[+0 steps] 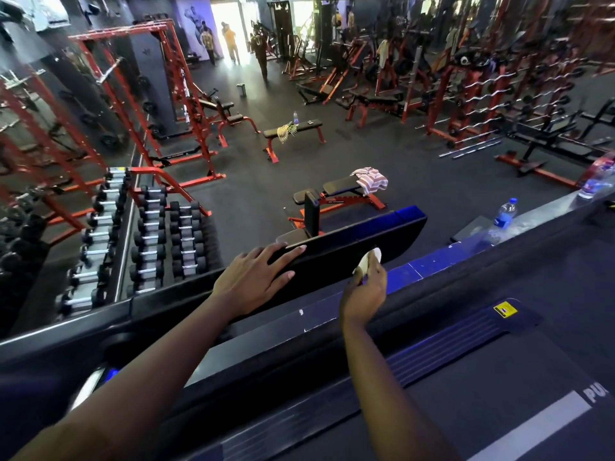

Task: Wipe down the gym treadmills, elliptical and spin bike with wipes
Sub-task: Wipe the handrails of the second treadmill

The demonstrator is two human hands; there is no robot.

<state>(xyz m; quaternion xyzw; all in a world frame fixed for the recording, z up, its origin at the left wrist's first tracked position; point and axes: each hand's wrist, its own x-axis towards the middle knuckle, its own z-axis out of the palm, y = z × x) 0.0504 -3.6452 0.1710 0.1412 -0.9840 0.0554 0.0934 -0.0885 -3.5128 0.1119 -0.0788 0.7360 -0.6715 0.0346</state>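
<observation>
Wipe (pixel 367 261), white and bunched, is pinched in the fingers of the right hand (pixel 364 292) and pressed against the near face of the treadmill console (pixel 349 236), a long black panel with a blue sheen at its far end. The left hand (pixel 253 277) lies flat on the console's top edge just beside it, fingers straight and spread, gripping nothing; the hands are near each other but not touching. Below the arms runs the dark treadmill deck (pixel 499 377), which carries a yellow sticker (pixel 505 309).

To the right, a grey surface (pixel 545 207) holds a blue-labelled water bottle (pixel 506 212) and a second bottle (pixel 597 181) farther along. The console blocks part of the gym floor beyond, where an incline bench (pixel 336 193) with a striped towel (pixel 371 179) stands closest. A dumbbell rack (pixel 149 234) fills the left side, and red frames stand around a flat bench (pixel 299 128) farther off. People (pixel 231 41) stand at a bright doorway.
</observation>
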